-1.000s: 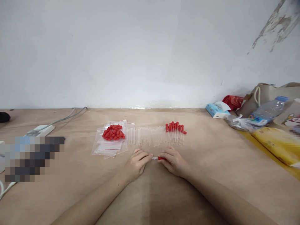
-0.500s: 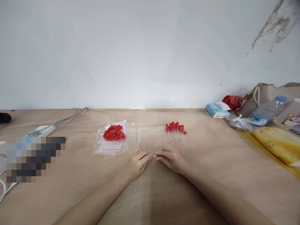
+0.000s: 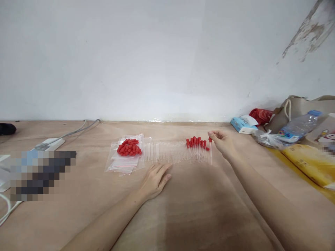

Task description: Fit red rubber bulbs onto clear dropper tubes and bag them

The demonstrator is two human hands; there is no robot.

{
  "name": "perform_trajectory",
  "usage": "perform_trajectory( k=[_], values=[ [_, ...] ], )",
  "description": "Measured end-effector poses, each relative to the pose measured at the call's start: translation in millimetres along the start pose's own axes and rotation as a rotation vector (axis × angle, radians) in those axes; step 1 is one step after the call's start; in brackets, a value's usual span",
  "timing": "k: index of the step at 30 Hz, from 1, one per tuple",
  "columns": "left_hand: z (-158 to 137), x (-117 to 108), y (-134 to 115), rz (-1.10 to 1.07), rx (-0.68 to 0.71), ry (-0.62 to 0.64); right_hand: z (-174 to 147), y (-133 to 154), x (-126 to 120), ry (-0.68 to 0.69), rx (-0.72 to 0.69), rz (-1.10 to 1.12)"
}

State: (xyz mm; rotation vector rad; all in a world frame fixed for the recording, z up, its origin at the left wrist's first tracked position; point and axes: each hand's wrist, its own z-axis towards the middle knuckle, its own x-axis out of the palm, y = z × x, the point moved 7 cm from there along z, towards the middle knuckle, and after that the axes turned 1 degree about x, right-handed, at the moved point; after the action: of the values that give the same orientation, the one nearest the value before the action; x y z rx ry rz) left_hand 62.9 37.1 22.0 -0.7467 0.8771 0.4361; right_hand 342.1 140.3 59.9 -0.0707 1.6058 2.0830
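My right hand pinches the red bulb of a dropper, whose clear tube points down toward me. Just left of it lies a row of droppers with red bulbs on their far ends. Clear tubes without bulbs continue that row leftward. My left hand rests on the table in front of these tubes, fingers stretched out and holding nothing. Beyond the tubes' left end, a pile of red rubber bulbs sits on clear zip bags.
At the right stand a blue tissue pack, a plastic bottle, a paper bag and a yellow package. A power strip with a grey cable and a blurred-out patch lie at the left. A white wall rises behind.
My right hand has moved away from my left, to the right and farther out, carrying the dropper to the end of the row. The left hand has let go and its fingers are spread.
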Motion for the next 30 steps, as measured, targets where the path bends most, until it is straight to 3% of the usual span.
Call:
perform_trajectory(
  k=[1, 6, 12, 19, 26, 30],
  values=[
    [0, 0, -1, 0.002, 0.002, 0.008, 11, -8, -3, -0.023, 0.018, -0.129],
    [2, 0, -4, 0.023, -0.002, 0.034, 35, -45, 13, -0.044, 0.087, -0.296],
    [2, 0, -6, 0.049, 0.014, 0.044, 35, -52, 28, -0.041, 0.075, -0.436],
    [2, -1, -7, 0.06, 0.012, 0.055, 32, -63, 6, -0.052, 0.017, -0.481],
    [3, 1, -6, 0.055, 0.01, 0.055, 5, -80, 3, 0.15, -0.057, -0.46],
    [3, 1, -6, 0.044, 0.016, 0.059, 0, -78, 10, 0.188, -0.115, -0.488]
  ],
)
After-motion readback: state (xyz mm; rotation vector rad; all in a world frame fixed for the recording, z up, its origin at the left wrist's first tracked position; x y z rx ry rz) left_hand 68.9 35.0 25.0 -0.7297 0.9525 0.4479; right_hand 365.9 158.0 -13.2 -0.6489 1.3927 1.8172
